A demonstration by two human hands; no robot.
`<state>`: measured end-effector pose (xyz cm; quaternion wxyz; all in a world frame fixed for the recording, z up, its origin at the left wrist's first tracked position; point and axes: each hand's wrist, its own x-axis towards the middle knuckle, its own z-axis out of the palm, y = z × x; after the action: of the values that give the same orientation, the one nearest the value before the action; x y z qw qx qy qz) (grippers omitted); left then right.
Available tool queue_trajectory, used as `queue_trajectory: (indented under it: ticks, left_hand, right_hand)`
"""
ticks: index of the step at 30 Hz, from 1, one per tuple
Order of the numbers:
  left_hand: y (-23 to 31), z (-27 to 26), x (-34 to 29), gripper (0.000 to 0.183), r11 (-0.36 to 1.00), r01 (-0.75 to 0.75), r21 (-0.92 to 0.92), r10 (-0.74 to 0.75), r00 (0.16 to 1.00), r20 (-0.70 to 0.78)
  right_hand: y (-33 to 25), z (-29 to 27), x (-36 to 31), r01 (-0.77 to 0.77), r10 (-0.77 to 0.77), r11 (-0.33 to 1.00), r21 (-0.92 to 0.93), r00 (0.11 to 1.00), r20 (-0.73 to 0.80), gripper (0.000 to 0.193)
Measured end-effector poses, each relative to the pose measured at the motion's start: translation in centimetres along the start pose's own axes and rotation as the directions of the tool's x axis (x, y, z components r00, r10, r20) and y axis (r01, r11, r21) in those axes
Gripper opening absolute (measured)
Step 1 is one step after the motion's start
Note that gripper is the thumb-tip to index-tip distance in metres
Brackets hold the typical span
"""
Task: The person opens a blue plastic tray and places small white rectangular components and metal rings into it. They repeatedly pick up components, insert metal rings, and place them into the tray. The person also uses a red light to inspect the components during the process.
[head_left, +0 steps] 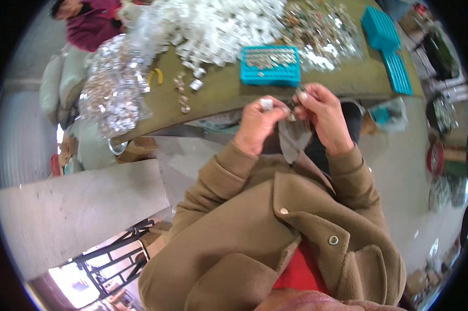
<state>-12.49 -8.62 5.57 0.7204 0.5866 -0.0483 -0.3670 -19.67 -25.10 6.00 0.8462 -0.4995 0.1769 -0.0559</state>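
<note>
Both your hands meet over the counter's near edge, each pinching a small part.

Your left hand [257,124] has its fingers closed on a small white clip [266,104]; your right hand [322,116] pinches a dark metal piece [298,93] just beside it. Held past the counter [229,90] edge, either could slip into your lap. The teal tray [271,65] sits just ahead, with heaps of white clips [213,28] and a yellow tool [156,76] beyond.

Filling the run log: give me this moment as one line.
left hand: holds small white part | right hand: pinches small metal piece | teal tray: on table, beyond hands
</note>
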Motion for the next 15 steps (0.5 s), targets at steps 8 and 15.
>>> queue_trajectory:
  ticks: [8, 15]
  left_hand:
    - [0.1, -1.3, -0.1, 0.031, 0.982, 0.053, -0.18, -0.031, 0.992, 0.123]
    - [-0.4, -1.2, -0.3, 0.033, 0.983, -0.125, -0.132, 0.145, 0.977, 0.156]
  right_hand:
    - [1.0, 0.5, 0.1, 0.19, -0.19, 0.982, -0.022, 0.981, -0.033, 0.008]
    - [0.9, 1.6, -0.9, -0.053, 0.022, 0.958, 0.281, 0.993, 0.113, 0.006]
